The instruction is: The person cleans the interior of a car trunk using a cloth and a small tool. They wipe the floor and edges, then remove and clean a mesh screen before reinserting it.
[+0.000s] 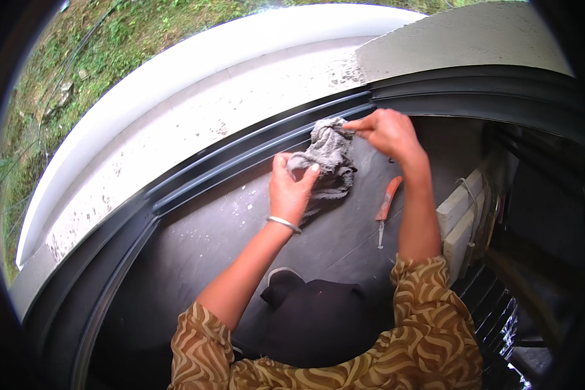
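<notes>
Between my hands hangs a crumpled grey cloth [332, 151] beside the dark metal track of a sliding door or window frame [268, 143]. My left hand [292, 187] pinches the cloth's lower left edge between thumb and fingers; a pale bangle circles that wrist. At the cloth's top right, my right hand [387, 131] holds a corner with its fingertips. On the dark grey floor below my right hand lies a tool with an orange handle [388, 197] and a short, narrow metal end; its exact kind cannot be told.
Pale, tied blocks or boards [460, 214] stand on the floor at the right. Beyond the track runs a speckled light ledge [214, 129] with a white curved rim [190, 53], and grassy ground outside. White specks [243, 200] dot the floor. Dark clothing covers my legs.
</notes>
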A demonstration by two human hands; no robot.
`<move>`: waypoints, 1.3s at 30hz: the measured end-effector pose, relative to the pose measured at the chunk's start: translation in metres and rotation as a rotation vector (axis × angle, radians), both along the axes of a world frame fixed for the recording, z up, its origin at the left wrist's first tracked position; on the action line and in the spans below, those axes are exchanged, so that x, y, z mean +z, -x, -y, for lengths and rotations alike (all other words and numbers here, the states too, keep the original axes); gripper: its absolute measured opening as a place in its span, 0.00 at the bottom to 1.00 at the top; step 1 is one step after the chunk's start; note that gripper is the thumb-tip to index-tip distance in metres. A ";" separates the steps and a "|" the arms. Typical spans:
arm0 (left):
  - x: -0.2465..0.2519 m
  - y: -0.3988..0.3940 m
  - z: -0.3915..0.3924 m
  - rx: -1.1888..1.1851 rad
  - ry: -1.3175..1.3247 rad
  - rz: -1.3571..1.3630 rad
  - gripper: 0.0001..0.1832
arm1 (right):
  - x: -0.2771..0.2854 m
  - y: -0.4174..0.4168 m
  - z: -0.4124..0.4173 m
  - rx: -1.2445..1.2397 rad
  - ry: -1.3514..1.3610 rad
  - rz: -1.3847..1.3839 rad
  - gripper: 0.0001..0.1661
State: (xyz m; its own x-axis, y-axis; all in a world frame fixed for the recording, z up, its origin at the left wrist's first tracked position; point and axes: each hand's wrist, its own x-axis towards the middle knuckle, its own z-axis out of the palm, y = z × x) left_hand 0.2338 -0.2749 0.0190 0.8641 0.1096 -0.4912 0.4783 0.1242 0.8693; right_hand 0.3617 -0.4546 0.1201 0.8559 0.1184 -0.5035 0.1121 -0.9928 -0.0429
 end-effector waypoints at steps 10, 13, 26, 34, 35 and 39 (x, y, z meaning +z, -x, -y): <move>0.015 0.015 -0.017 -0.122 -0.135 0.079 0.34 | -0.026 -0.014 -0.044 0.199 -0.145 -0.224 0.17; 0.004 0.029 -0.035 0.067 -0.235 0.179 0.35 | -0.045 0.020 -0.113 0.350 -0.201 -0.079 0.15; -0.021 0.093 -0.156 0.320 -0.715 0.112 0.33 | -0.068 0.098 -0.288 0.539 -0.483 -0.017 0.10; -0.023 0.092 -0.176 0.398 -0.554 0.132 0.30 | -0.078 0.106 -0.283 0.505 -0.630 0.067 0.12; -0.024 0.092 -0.179 0.401 -0.526 0.134 0.29 | -0.074 0.099 -0.280 0.536 -0.545 0.018 0.16; 0.057 0.073 -0.161 0.295 0.044 -0.194 0.25 | -0.031 0.079 -0.235 0.463 -0.366 -0.120 0.18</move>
State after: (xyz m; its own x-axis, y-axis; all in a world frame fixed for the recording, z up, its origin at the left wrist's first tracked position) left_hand 0.1603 -0.1139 0.0757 0.6886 0.3155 -0.6529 0.5720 0.3173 0.7565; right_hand 0.2827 -0.2198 0.0889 0.6133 0.6493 -0.4497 0.5029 -0.7601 -0.4116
